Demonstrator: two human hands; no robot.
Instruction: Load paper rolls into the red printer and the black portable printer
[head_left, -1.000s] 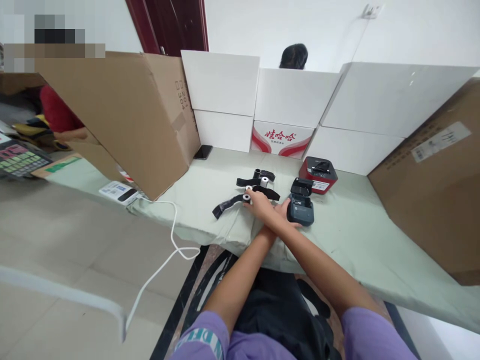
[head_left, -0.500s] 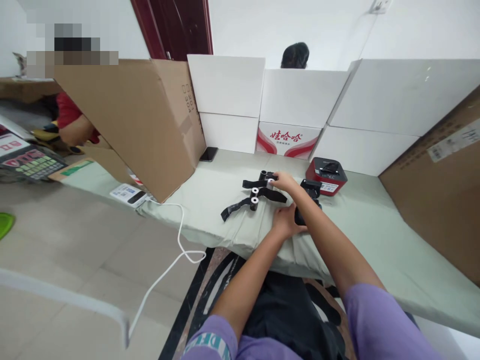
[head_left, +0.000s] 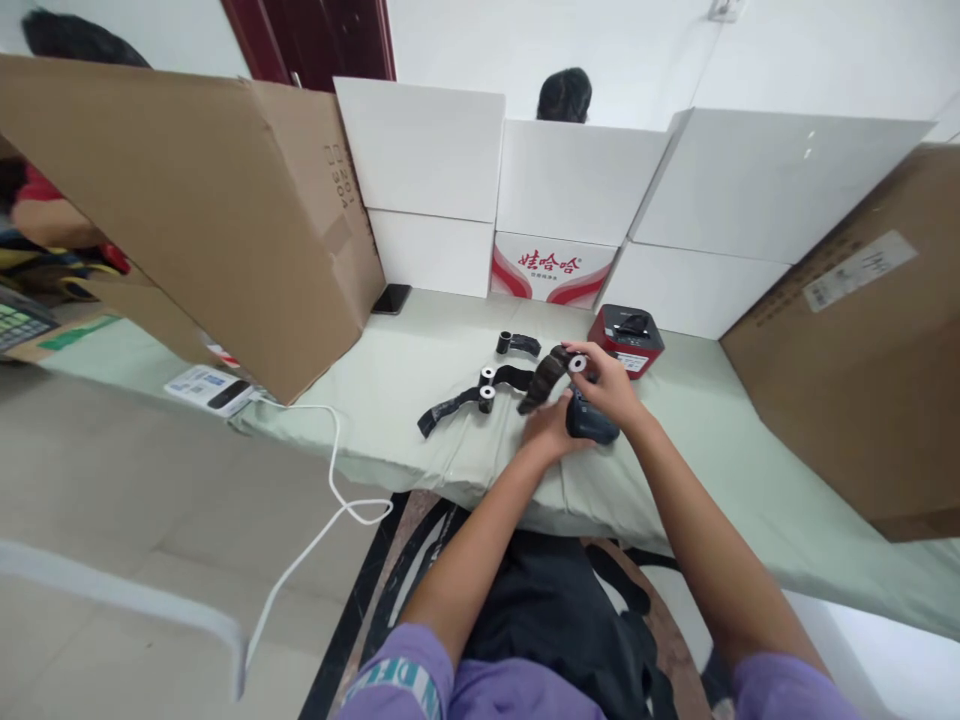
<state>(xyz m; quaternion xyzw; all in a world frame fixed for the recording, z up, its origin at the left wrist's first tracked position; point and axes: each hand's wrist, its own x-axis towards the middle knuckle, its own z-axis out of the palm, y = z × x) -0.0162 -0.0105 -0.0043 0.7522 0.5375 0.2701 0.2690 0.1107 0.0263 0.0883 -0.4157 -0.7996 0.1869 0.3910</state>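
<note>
My right hand (head_left: 609, 384) pinches a small roll of black strip (head_left: 577, 364) with a white core, its loose tail (head_left: 545, 382) hanging to the left. That roll is held just above a dark handheld device (head_left: 592, 420). My left hand (head_left: 549, 432) is wrapped round the device's left side and steadies it on the table. To the left lie two more rolls with white ends, an upper roll (head_left: 487, 376) and a lower roll (head_left: 486, 400), their black tails unrolled. A black roll with a hollow core (head_left: 503, 344) stands behind them.
A red and black boxy device (head_left: 627, 340) stands behind my right hand. White panels (head_left: 566, 180) and cardboard boxes, left (head_left: 247, 220) and right (head_left: 862, 380), enclose the table. A phone (head_left: 391, 299) lies at the back left. A white cable (head_left: 335, 450) hangs off the front edge.
My right hand has lifted one roll from the group and carried it right, to above the handheld device. My left hand still holds the device. The view has shifted somewhat to the right.
</note>
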